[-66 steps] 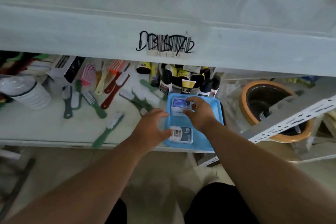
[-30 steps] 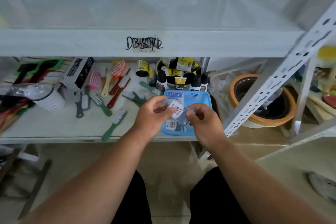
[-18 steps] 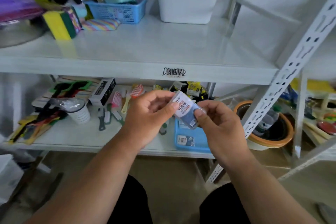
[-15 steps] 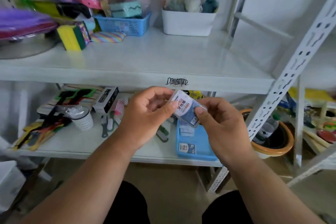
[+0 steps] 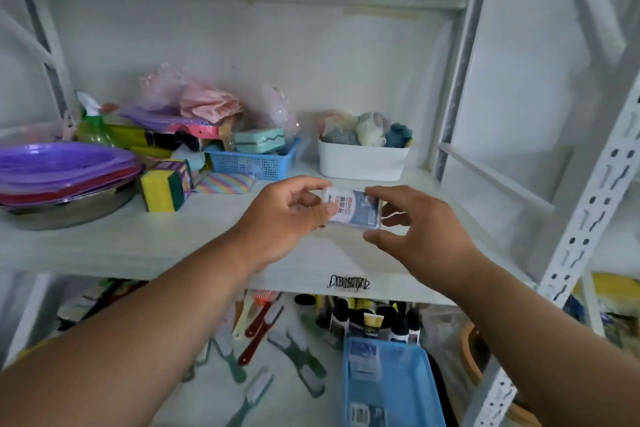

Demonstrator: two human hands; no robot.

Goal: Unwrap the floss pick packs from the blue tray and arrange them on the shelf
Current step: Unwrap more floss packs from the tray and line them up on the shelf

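Item: small clear-wrapped floss pick pack w/ white-and-blue label point(image 5: 351, 208), held just above the white metal shelf board point(image 5: 145, 243), in front of the white plastic bin point(image 5: 362, 163); left hand point(image 5: 284, 218) pinches its left end betw. thumb and curled fingers, right hand point(image 5: 420, 229) at the right end w/ fingers loosely spread, thumb below, contact unclear. Risk: one-sided pinch on slick film, so pack may slip or twist, drop off the shelf front. More packs lie in the blue plastic tray point(image 5: 415, 388) on the lower level; wrap looks still on, so shelving now would likely skip the unwrap step.
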